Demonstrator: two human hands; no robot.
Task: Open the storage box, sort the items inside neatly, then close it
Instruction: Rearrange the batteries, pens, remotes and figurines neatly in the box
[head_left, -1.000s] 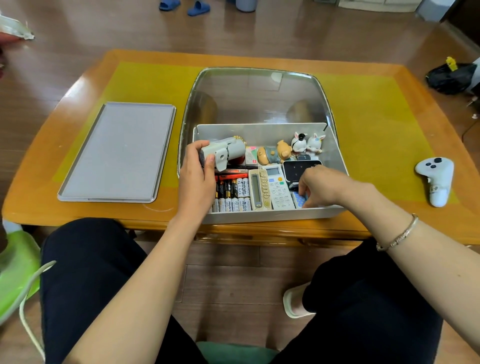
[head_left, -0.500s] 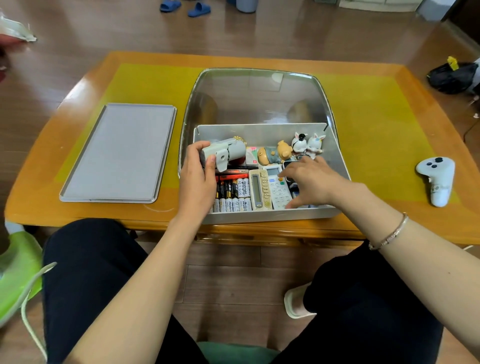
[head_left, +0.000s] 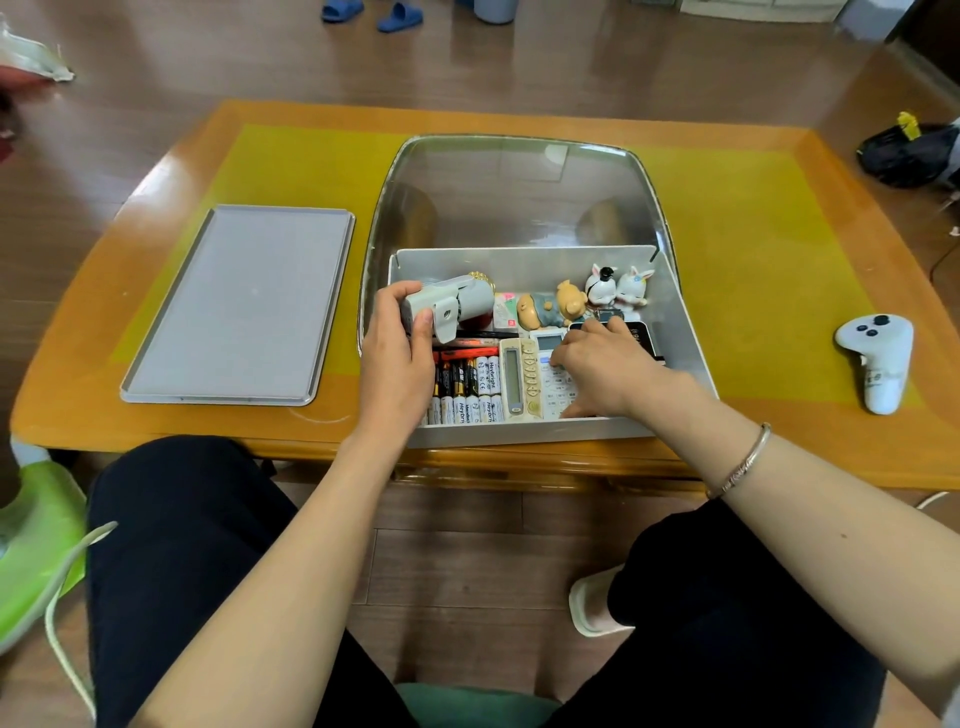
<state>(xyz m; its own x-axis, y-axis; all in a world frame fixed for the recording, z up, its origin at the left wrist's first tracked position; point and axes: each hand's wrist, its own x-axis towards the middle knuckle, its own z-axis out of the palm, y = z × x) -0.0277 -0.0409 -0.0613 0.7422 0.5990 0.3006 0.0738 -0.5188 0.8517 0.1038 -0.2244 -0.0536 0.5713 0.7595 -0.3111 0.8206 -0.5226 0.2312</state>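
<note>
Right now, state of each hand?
Left hand: gripping the grey gadget in the storage box.
Right hand: fingers resting on the white remote; grip cannot be told.

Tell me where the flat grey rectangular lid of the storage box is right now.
In the head view, the flat grey rectangular lid lies on the wooden table, to the left of the open white storage box and untouched by either hand.
</note>
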